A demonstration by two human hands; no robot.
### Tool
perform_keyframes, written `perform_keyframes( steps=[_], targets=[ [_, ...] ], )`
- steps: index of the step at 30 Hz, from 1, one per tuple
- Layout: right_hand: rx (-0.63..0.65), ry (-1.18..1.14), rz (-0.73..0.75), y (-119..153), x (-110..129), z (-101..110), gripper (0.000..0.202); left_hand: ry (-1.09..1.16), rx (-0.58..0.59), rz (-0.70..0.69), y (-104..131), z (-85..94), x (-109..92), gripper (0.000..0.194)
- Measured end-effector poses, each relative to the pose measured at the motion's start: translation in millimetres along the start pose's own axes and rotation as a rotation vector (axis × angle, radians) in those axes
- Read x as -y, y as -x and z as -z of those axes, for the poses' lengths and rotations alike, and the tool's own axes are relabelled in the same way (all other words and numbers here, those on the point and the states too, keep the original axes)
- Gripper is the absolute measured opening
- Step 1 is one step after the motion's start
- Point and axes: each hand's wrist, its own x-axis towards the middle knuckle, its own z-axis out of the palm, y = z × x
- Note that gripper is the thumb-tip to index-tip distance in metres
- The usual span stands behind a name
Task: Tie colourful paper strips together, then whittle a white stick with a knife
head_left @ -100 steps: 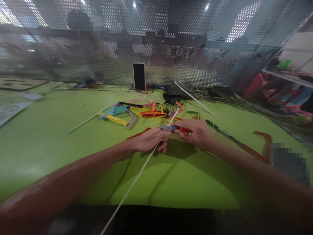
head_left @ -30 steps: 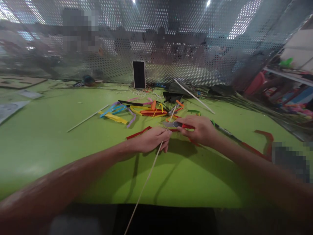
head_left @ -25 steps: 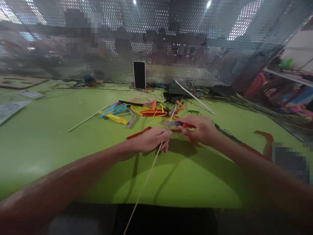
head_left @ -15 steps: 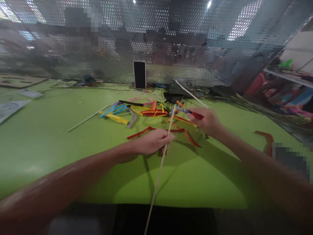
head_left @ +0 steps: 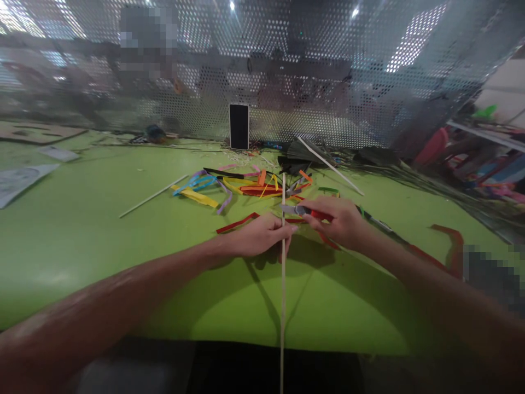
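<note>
My left hand (head_left: 266,235) is closed round a long, thin pale stick (head_left: 283,290), which stands nearly vertical in the view and runs down past the table's front edge. To its right, my right hand (head_left: 338,219) grips a red-handled knife (head_left: 299,209). The knife's blade points left and meets or overlaps the stick just above my left hand; whether they touch, I cannot tell. Beyond both hands lie coloured strips: yellow (head_left: 197,196), blue (head_left: 194,185), orange and purple. A red strip (head_left: 238,223) passes behind my left hand.
A dark-screened phone (head_left: 239,127) stands upright at the back of the green table (head_left: 102,262), before a perforated metal sheet (head_left: 287,82). Another pale stick (head_left: 153,196) lies left, a third (head_left: 332,167) back right. Papers (head_left: 24,180) lie far left; dark stalks (head_left: 430,180) lie right.
The stick has swung from a slant to nearly vertical. My right hand has moved nearer with the knife, whose blade now sits lower along the stick. The view has shifted slightly.
</note>
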Motion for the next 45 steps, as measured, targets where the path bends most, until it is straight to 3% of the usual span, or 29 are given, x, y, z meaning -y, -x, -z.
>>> perform_keyframes(
  steps=[5,9,39,45],
  targets=[
    [0.132,0.031,0.054,3.0,11.3,-0.4,0.035,0.114,-0.029,0.015,0.3,-3.1,9.8,0.039],
    [0.108,0.026,0.033,2.7,10.9,-1.4,0.035,0.115,0.014,-0.028,-1.2,-2.4,10.0,0.043],
    [0.073,0.089,-0.003,2.7,-1.6,-4.0,0.035,0.104,0.027,-0.126,-5.8,0.5,10.8,0.059],
    [0.0,0.064,-0.03,0.5,-12.8,-3.0,0.035,0.056,0.076,-0.15,-4.1,2.3,7.8,0.061]
  ],
)
